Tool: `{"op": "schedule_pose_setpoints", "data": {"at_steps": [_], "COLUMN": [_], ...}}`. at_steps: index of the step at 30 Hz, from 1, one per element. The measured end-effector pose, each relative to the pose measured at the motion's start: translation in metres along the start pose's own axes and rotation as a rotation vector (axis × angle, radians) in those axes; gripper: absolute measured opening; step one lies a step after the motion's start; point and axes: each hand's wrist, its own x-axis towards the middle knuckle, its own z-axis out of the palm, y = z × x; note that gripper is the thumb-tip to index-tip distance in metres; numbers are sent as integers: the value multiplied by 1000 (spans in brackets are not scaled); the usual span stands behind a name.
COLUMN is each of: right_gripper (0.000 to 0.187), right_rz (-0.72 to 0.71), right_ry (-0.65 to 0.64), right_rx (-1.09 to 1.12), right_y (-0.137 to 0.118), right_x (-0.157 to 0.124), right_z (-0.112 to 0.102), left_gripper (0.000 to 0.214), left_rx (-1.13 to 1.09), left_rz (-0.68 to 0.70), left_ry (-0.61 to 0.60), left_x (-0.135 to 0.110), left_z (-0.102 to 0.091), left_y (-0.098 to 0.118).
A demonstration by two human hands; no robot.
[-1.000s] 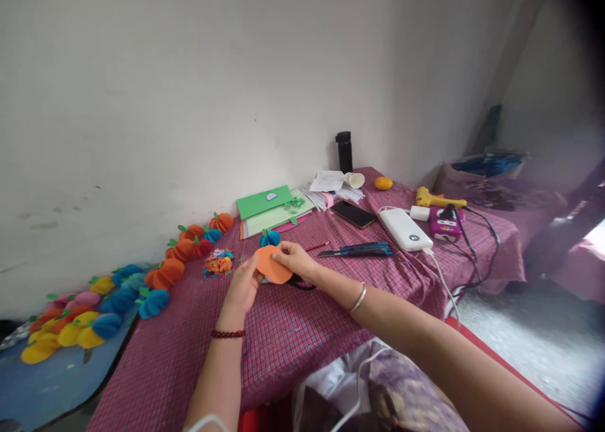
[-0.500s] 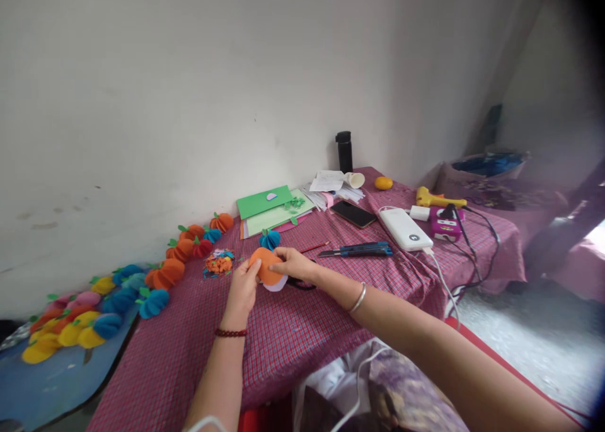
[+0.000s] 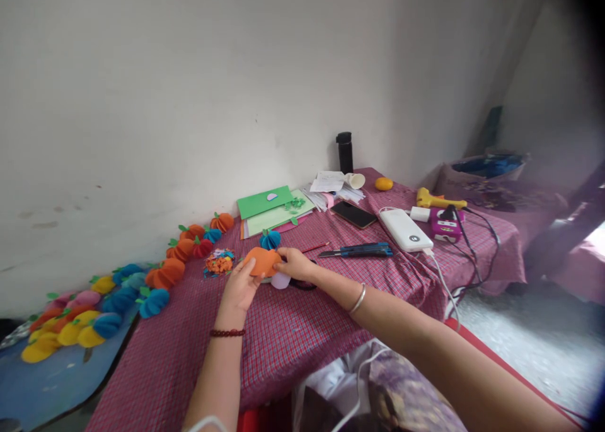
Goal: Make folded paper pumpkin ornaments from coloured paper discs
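Orange paper pieces [image 3: 259,263] are held up between my two hands over the table's front half, forming a wide shape with two rounded lobes. My left hand [image 3: 241,285] grips the left side, its thumb on top. The fingers of my right hand [image 3: 293,265] pinch the right edge. Just below the right fingers is a pale purple paper circle [image 3: 280,281]; whether it is held or lies on the table I cannot tell. A blue paper pumpkin [image 3: 270,239] with a green leaf stands right behind my hands. Orange and coloured paper scraps [image 3: 219,263] lie to the left.
Several paper pumpkins [image 3: 165,273] line the left edge beside the wall. A box cutter [image 3: 363,250], red pencil [image 3: 316,246], phone [image 3: 353,214], white power bank [image 3: 405,229] and yellow glue gun [image 3: 439,199] lie rightward. Green paper sheets [image 3: 265,202] and a black bottle [image 3: 345,152] are behind.
The orange paper has widened from one round shape into two lobes. My left hand has turned and shifted slightly left; more of the purple circle shows, farther right.
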Motion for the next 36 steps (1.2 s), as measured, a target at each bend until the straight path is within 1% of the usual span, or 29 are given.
{"op": "schedule_pose_setpoints", "data": {"at_steps": [2, 4, 6, 8, 9, 11, 13, 15, 17, 19, 21, 22, 25, 28, 31, 33, 36], "right_gripper": [8, 8, 8, 9, 9, 12, 16, 17, 17, 16, 15, 15, 14, 12, 9, 8, 7], "right_rz": [-7, -8, -4, -3, -1, 25, 74, 126, 157, 176, 183, 187, 213, 246, 275, 285, 285], "right_ry": [-4, -7, 1, 19, 35, 89, 154, 194, 197, 198, 204, 203, 183, 181, 187, 187, 187], "right_rx": [-3, 0, 7, 15, 24, 78, 184, 313, 403, 436, 428, 423, 447, 531, 621, 653, 672], "right_y": [-1, -1, 0, 1, 1, 1, 0, -2, -4, -5, -6, -6, -6, -7, -7, -7, -8], "right_x": [-1, 0, 0, 2, 2, 3, 4, 4, 3, 2, 2, 2, 2, 1, 1, 1, 1], "right_z": [1, 3, 3, 1, 0, -4, -7, -8, -8, -6, -4, -3, -1, -1, -1, -2, -2], "left_gripper": [11, 7, 10, 15, 17, 22, 29, 37, 43, 44, 37, 32, 25, 27, 27, 28, 32], "left_rx": [-67, -122, -145, -118, -79, 55, 243, 405, 499, 549, 599, 619, 646, 680, 697, 699, 763], "left_rz": [12, 59, 119, 195, 235, 316, 390, 440, 440, 396, 370, 369, 395, 429, 425, 411, 417], "left_ry": [-19, -26, -42, -59, -58, -10, 63, 81, 0, -131, -239, -268, -287, -291, -292, -309, -333], "left_x": [-1, -1, -1, 0, 1, 3, 5, 5, 3, -1, -6, -7, -9, -7, -9, -11, -14], "left_z": [2, 3, 3, 3, 2, 0, -2, -2, 1, 6, 11, 12, 13, 10, 10, 12, 15], "left_y": [0, 0, -1, -2, -3, -4, -6, -8, -10, -11, -11, -11, -11, -12, -12, -12, -13]}}
